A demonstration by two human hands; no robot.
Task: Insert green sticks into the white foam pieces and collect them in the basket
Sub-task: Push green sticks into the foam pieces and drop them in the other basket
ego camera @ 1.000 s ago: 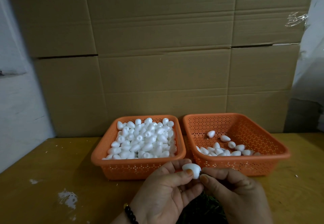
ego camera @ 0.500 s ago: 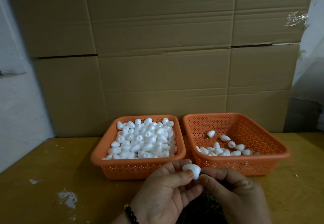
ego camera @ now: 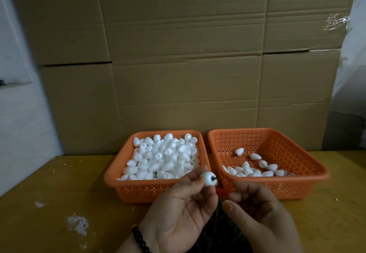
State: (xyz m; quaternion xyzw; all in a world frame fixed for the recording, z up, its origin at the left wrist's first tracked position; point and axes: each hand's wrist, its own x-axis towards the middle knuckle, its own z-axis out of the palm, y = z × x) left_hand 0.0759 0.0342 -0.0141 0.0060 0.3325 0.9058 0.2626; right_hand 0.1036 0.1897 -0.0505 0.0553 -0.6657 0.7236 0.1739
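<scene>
Pinching a white foam piece [ego camera: 207, 178] with a green stick [ego camera: 214, 178] in it, the left hand [ego camera: 179, 209] hovers before two orange baskets [ego camera: 309, 181] — the right hand [ego camera: 259, 211] loosely curled, empty

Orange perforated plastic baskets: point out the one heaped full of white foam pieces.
The left orange perforated plastic basket, in front of the left hand, is heaped full. The right basket holds only a few along its near side.
</scene>
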